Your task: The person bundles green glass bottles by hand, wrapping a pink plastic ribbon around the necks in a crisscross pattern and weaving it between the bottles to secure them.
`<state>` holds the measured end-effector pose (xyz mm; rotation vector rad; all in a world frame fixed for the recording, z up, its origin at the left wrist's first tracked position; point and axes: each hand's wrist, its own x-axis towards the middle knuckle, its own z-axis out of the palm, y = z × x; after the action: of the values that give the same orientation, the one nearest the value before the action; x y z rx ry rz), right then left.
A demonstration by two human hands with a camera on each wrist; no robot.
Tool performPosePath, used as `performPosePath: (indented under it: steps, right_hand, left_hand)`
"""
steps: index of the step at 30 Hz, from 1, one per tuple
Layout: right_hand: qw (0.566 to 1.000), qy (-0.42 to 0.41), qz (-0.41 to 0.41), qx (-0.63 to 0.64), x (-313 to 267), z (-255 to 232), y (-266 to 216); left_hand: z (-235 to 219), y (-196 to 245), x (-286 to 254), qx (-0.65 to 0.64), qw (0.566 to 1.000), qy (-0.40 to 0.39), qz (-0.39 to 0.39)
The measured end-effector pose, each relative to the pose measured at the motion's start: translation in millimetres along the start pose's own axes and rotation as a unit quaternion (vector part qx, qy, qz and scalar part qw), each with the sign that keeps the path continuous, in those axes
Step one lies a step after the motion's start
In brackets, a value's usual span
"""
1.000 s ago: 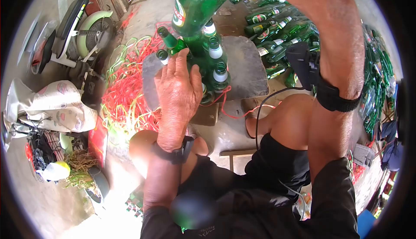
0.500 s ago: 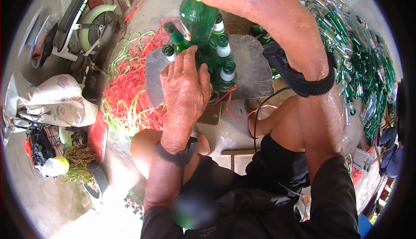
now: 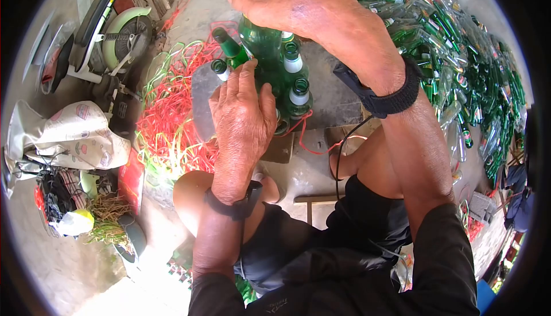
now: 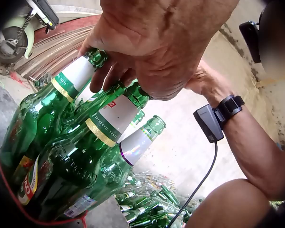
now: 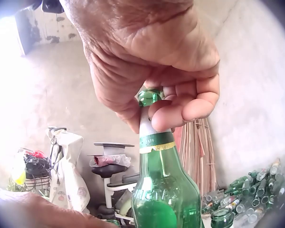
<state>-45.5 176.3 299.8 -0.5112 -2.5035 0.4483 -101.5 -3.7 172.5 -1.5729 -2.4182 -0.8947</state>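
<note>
My right hand (image 3: 304, 0) grips a green glass bottle (image 5: 164, 199) by its neck, thumb on one side and fingers on the other. That bottle stands upright among a tight cluster of green bottles (image 3: 299, 95) with white neck labels. My left hand (image 3: 244, 112) rests over the near left side of the cluster, fingers extended among the necks. Just beyond its fingertips, a green bottle (image 3: 231, 47) leans. Red string (image 4: 42, 222) runs round the lower part of the cluster. A grey slab (image 3: 338, 95) bears the bottles.
Red and green plastic strips (image 3: 172, 104) lie heaped to the left of the slab. Piles of loose bottles (image 3: 436, 46) cover the floor at the right. A scooter (image 3: 109, 46) and a printed cloth bag (image 3: 80, 138) stand at the left. A cable hangs from the right wrist.
The right hand has lowered the bottle from high near the camera down into the cluster. The left hand has stayed at the near bottles with only a slight shift.
</note>
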Motion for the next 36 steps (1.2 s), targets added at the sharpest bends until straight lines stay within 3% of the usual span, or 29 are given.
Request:
performPosePath:
  steps: [14,20,27,30,32,36]
  right_hand:
    - [0.998,-0.056,0.002,0.013,8.6,3.6,-3.0]
    - [0.999,-0.021,-0.036,-0.029,9.3,16.7,1.4]
    - [1.000,-0.019,-0.022,0.002,8.3,32.7,6.7]
    - [0.993,-0.095,-0.030,-0.069,3.5,48.4,11.8]
    - [0.996,0.004,-0.072,-0.052,-6.0,69.0,20.9]
    - [0.997,0.001,-0.056,-0.055,-8.9,73.3,24.1]
  left_hand:
    - [1.6,-0.8,-2.0,0.006,1.000,0.011,0.006]
    - [-0.1,1.6,-2.3,-0.005,1.000,0.011,0.004]
    - [1.5,1.8,-1.2,-0.004,1.000,0.016,-0.003]
    - [0.0,0.7,0.7,-0.051,0.998,-0.004,-0.033]
    - [-2.9,2.7,2.0,-0.059,0.997,-0.006,-0.040]
    - [-1.6,1.9,1.6,-0.053,0.997,-0.008,-0.050]
